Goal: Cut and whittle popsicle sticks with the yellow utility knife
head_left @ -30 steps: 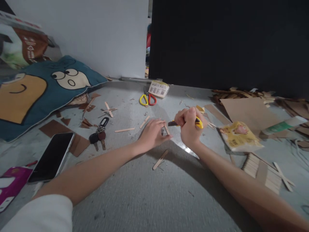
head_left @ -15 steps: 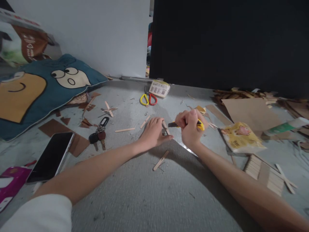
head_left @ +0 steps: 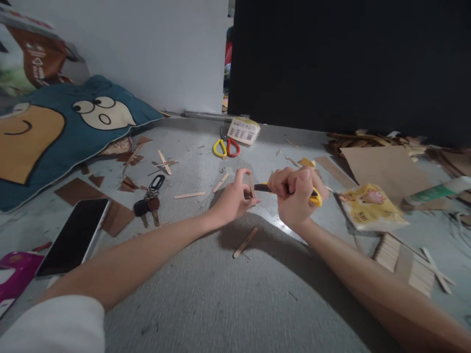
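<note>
My left hand (head_left: 234, 196) pinches a short wooden stick piece (head_left: 251, 187) upright between thumb and fingers, just above the grey floor (head_left: 228, 299). My right hand (head_left: 296, 197) is closed round a yellow-and-black utility knife (head_left: 314, 195), whose dark tip (head_left: 262, 188) touches the stick piece. Another flat wooden stick (head_left: 245, 242) lies on the floor just below both hands.
Left: a black phone (head_left: 74, 236), keys (head_left: 148, 201), brown card scraps, a blue cushion (head_left: 55, 132). Behind: yellow-and-red scissors (head_left: 225, 147) and a small packet (head_left: 243, 130). Right: a yellow packet (head_left: 370, 207), cardboard sheet (head_left: 384, 169), glue tube (head_left: 437, 190), a panel of joined sticks (head_left: 405, 264).
My left hand has lifted the stick piece off the floor and curled round it. My right hand shifted slightly right and turned the knife more level against the piece.
</note>
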`<state>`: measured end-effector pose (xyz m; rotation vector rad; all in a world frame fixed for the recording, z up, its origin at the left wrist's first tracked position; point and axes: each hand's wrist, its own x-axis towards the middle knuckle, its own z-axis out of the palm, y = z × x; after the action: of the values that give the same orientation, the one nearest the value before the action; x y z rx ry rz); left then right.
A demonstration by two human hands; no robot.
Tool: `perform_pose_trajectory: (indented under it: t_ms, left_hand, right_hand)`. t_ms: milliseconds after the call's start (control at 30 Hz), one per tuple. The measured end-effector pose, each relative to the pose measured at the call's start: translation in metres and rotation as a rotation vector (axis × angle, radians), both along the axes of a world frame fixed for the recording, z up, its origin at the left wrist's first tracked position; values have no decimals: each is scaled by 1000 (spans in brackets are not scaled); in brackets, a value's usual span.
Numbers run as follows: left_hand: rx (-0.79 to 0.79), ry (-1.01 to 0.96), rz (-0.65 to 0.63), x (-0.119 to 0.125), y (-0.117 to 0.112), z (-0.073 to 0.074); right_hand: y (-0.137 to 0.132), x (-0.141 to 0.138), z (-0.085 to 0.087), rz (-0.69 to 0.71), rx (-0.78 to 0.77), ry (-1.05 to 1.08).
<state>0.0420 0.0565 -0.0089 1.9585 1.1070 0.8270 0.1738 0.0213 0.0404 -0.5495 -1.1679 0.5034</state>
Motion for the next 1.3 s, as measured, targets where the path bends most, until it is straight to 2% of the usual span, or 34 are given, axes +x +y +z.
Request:
perform_pose_trajectory:
  t_ms: [100,400,567,733,833,933,1067,1167,1300]
  left_hand:
    - [-7,-56,-24,-1,1,-1]
    - [-56,-150,-19,-2,-2,1]
    - [-63,-181,-32,-3,-1,-1]
    - [-43,-201,-32,-3,0,-3]
    - [-35,-222,-18,-3,1,-3]
    - [-42,-271,43,-4,4,-5]
    - [-60,-458,95,-5,6,-7]
    - [-89,-582,78,-6,7,-6]
    - [-44,-598,77,-8,10,-4]
  right_hand:
    - [1,1,-2,23,-10,-17]
    - [4,1,-11,131,103,-13]
    - [4,1,-12,127,126,-43]
    - [6,3,-14,65,125,-116]
    - [7,7,-19,86,150,-175]
    - [7,13,-23,103,150,-279]
    - [5,21,-17,110,118,-492]
    - [2,27,-11,18,137,-707]
    - [0,35,-13,-121,179,-887]
